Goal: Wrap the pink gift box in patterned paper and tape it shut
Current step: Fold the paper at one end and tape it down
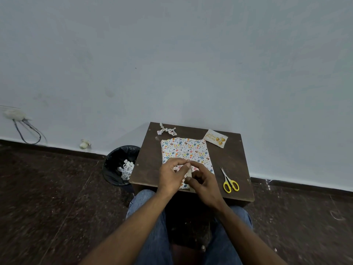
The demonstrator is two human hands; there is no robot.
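Observation:
The gift box (185, 150) lies flat on the small dark table (235, 169), fully covered in white paper with a colourful pattern; no pink shows. My left hand (172, 176) and my right hand (205, 182) meet over the box's near end. Their fingertips pinch a small pale strip (189, 172), which looks like tape, just above the paper. My hands hide the near edge of the box.
Yellow-handled scissors (230, 181) lie to the right of the box. A birthday card (215, 138) sits at the back right and a crumpled paper scrap (166, 129) at the back. A black bin (120, 165) with paper scraps stands left of the table, by the wall.

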